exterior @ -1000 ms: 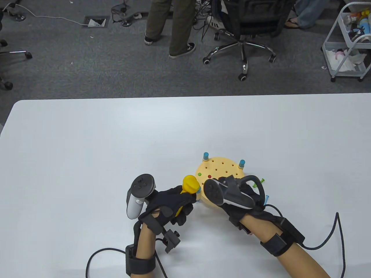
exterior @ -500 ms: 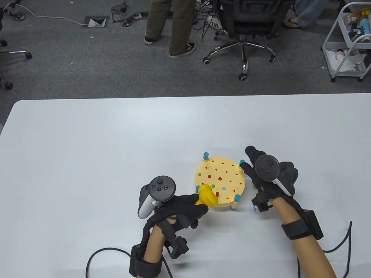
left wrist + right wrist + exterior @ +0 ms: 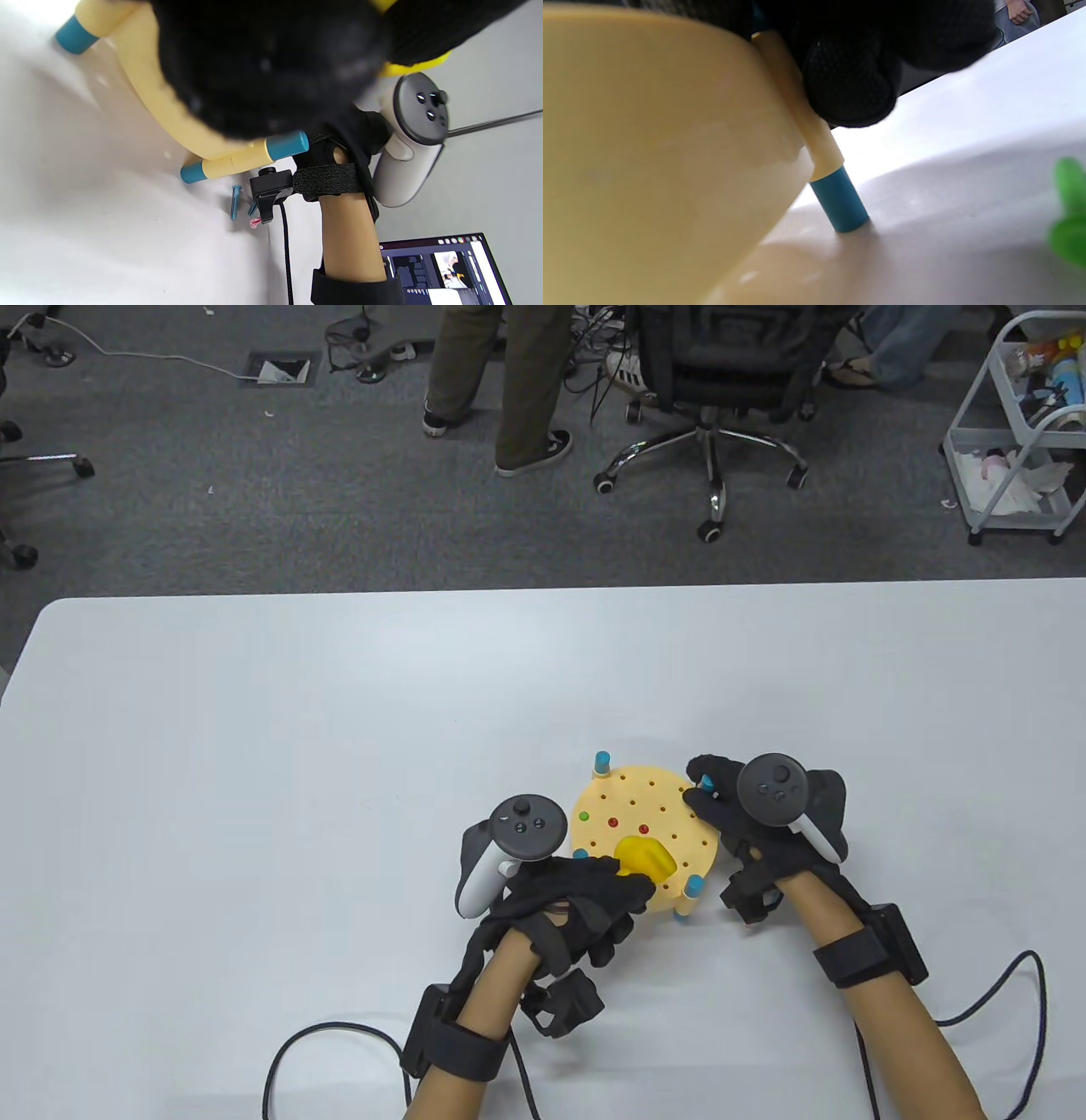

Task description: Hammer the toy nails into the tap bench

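The round yellow tap bench (image 3: 632, 802) stands on blue-tipped legs near the table's front edge. A green nail (image 3: 584, 817) and two red nails (image 3: 612, 821) sit in its holes. My left hand (image 3: 615, 884) grips the handle of the yellow toy hammer (image 3: 646, 858), whose head lies over the bench's near half. My right hand (image 3: 708, 799) grips the bench's right rim at a leg. In the right wrist view a fingertip (image 3: 852, 80) presses that leg (image 3: 835, 190) beside the bench wall (image 3: 649, 148). In the left wrist view the glove hides most of the bench rim (image 3: 169, 110).
Loose nails lie on the table right of the bench: a blue one (image 3: 235, 201) and a green one (image 3: 1069, 220). A laptop screen (image 3: 441, 271) shows at the near side. Beyond the white table (image 3: 254, 729) are an office chair (image 3: 721, 373), a standing person (image 3: 501, 381) and a cart (image 3: 1018, 432).
My left hand has swung the hammer rightwards, from beside the bench to over its near half. My right hand left the bench top, moved right, then settled on the right rim.
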